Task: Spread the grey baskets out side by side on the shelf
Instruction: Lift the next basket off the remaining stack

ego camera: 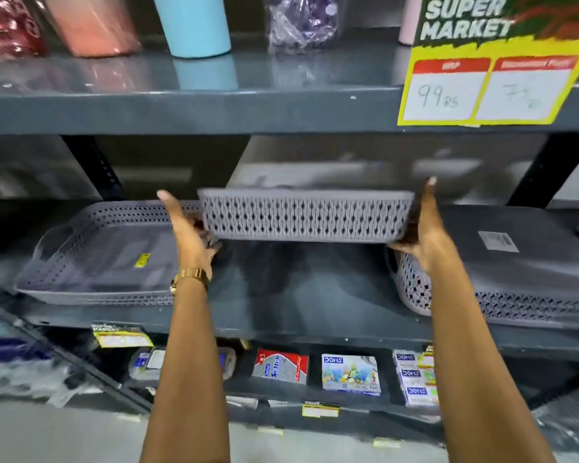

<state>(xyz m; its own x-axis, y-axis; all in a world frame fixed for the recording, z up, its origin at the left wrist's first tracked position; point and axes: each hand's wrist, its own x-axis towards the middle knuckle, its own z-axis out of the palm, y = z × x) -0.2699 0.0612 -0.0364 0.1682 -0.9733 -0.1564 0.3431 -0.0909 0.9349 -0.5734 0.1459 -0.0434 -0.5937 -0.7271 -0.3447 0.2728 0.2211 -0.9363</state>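
Note:
A grey perforated basket (305, 217) hangs level above the middle of the dark shelf (298, 295), clear of its surface. My left hand (189, 232) grips its left end and my right hand (422, 228) grips its right end. On the shelf to the left lies another grey basket (97, 259) with a yellow sticker inside. To the right sits a further grey basket (515, 282) with a white label, its near left corner behind my right wrist.
The upper shelf (214, 108) carries a blue tumbler (194, 25), pink and red items, and a yellow "Super Market" price sign (488, 68). Black uprights (94, 168) stand behind the baskets. Boxed goods (350, 374) fill the shelf below.

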